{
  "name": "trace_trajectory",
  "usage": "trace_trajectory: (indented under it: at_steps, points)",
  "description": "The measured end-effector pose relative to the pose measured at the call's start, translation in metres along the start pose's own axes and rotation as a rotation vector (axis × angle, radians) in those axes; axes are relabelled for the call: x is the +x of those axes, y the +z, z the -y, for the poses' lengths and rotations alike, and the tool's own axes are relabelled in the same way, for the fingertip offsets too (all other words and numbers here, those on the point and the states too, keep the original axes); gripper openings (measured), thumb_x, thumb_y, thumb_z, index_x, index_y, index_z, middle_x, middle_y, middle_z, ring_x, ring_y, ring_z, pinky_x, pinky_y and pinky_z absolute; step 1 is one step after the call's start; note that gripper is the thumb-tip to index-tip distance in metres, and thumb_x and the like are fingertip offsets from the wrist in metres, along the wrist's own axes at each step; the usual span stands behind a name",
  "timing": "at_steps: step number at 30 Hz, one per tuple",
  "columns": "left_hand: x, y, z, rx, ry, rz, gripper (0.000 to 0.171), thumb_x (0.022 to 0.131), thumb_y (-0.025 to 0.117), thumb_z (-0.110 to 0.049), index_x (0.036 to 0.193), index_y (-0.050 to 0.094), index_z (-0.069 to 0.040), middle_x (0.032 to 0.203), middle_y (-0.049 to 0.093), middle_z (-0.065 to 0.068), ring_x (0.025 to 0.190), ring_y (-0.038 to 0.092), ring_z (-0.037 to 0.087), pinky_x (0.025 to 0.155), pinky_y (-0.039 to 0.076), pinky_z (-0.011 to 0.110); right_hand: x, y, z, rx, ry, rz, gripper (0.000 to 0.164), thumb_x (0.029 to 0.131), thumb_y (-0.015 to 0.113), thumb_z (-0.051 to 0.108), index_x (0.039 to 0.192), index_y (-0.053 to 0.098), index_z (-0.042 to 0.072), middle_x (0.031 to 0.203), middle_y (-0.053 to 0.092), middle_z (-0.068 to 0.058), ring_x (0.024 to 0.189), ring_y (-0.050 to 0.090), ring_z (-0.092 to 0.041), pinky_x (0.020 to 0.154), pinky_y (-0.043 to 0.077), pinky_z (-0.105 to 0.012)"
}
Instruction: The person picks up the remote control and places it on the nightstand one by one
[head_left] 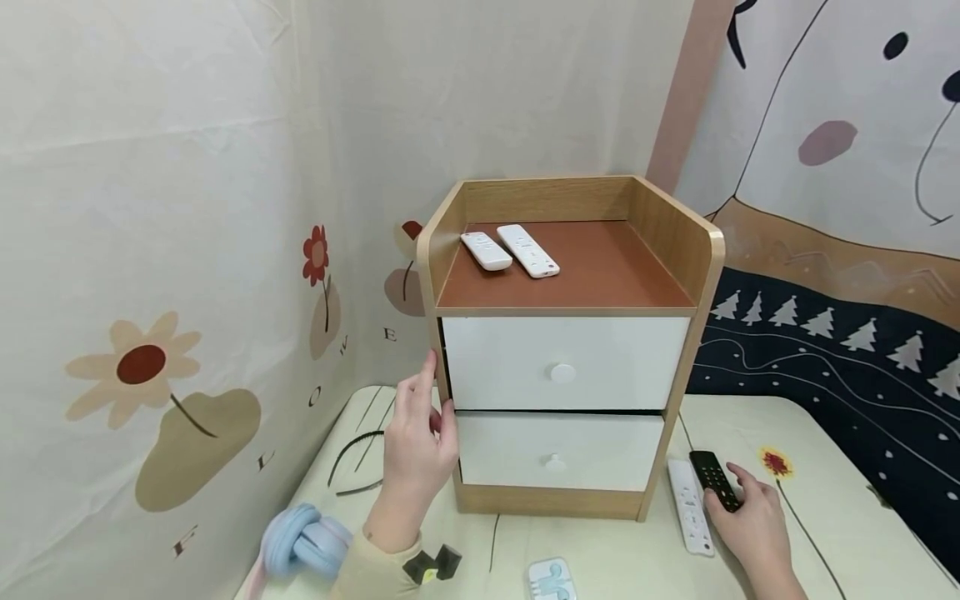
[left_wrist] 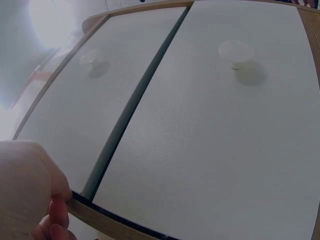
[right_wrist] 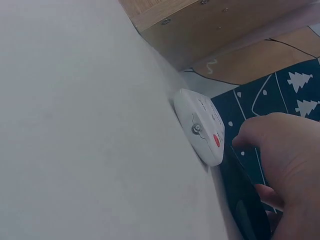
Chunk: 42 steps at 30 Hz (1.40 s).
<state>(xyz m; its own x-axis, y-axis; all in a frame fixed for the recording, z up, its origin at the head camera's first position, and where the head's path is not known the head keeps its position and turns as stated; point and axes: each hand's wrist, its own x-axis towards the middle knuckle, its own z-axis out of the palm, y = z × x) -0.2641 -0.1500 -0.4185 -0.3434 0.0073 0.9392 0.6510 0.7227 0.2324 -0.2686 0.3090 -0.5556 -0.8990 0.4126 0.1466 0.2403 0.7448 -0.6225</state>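
A small wooden cabinet point(head_left: 551, 501) has two white drawers, each with a round knob. My left hand point(head_left: 420, 437) touches its left side edge, index finger extended upward and thumb near the front edge. In the left wrist view, the upper drawer point(left_wrist: 200, 140) and lower drawer point(left_wrist: 75, 115) face the camera, a dark gap between them. Right of the cabinet, my right hand point(head_left: 752, 527) holds a black remote control point(head_left: 712, 477) between thumb and fingers, low at the tabletop. Beside it lies a white remote control point(head_left: 690, 507); its end shows in the right wrist view.
Two white remotes, a shorter one point(head_left: 486, 251) and a longer one point(head_left: 528, 251), lie on the cabinet's brown top. A blue knotted soft piece point(head_left: 303, 537), a black cord point(head_left: 352, 446) and a white case with blue earphones point(head_left: 552, 579) are on the cream tabletop point(head_left: 615, 550). Printed curtains hang behind.
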Motion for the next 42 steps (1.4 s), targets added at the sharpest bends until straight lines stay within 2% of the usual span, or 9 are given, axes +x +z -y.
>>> trace_trajectory:
  at_steps: [5,12,19,23,35,42]
  points:
    - [0.0,0.0,0.0,0.0,0.002,-0.003,0.082,0.088,0.07,0.015,0.164,0.045,-0.001,0.116,0.062,0.024,0.059,0.051,0.01,0.051,0.043,0.016,-0.001,-0.003,0.002,-0.07,0.021,0.045,0.075,0.096,0.07,0.024,0.159,0.042,-0.005,0.148,0.041,-0.05,0.135,0.047,-0.066,0.109,0.045,-0.078]
    - [0.001,0.0,0.0,-0.007,0.008,-0.001,0.083,0.088,0.07,0.016,0.164,0.045,-0.001,0.116,0.062,0.025,0.059,0.051,0.011,0.052,0.044,0.016,-0.004,-0.01,0.004,-0.15,0.065,0.113,0.084,0.09,0.077,0.026,0.156,0.04,-0.011,0.139,0.042,-0.052,0.121,0.053,-0.065,0.095,0.051,-0.07]
    - [0.0,0.001,0.0,-0.009,0.009,-0.003,0.083,0.087,0.07,0.016,0.164,0.045,-0.001,0.115,0.062,0.025,0.059,0.051,0.011,0.052,0.044,0.016,-0.003,-0.014,0.004,-0.187,0.062,0.18,0.085,0.09,0.077,0.028,0.153,0.041,-0.014,0.136,0.044,-0.054,0.116,0.055,-0.066,0.094,0.053,-0.069]
    - [0.0,0.001,0.0,-0.007,0.013,-0.007,0.082,0.087,0.07,0.017,0.164,0.045,0.0,0.114,0.063,0.027,0.059,0.051,0.011,0.052,0.044,0.016,-0.004,-0.014,0.004,-0.171,0.065,0.164,0.084,0.091,0.077,0.027,0.153,0.041,-0.015,0.135,0.047,-0.053,0.115,0.057,-0.064,0.093,0.053,-0.068]
    - [0.0,0.001,0.001,-0.013,0.018,-0.014,0.082,0.087,0.07,0.017,0.163,0.045,0.0,0.113,0.062,0.027,0.058,0.051,0.011,0.051,0.043,0.016,-0.004,-0.015,0.007,-0.069,0.11,0.015,0.074,0.095,0.072,0.029,0.153,0.045,-0.011,0.137,0.053,-0.047,0.125,0.05,-0.062,0.1,0.046,-0.07]
    - [0.0,0.001,0.001,-0.014,0.017,-0.013,0.083,0.087,0.07,0.016,0.164,0.045,-0.001,0.115,0.062,0.024,0.058,0.052,0.011,0.052,0.044,0.016,-0.004,-0.015,0.01,-0.055,0.111,-0.007,0.071,0.096,0.072,0.029,0.151,0.048,-0.01,0.138,0.053,-0.045,0.122,0.053,-0.06,0.097,0.048,-0.069]
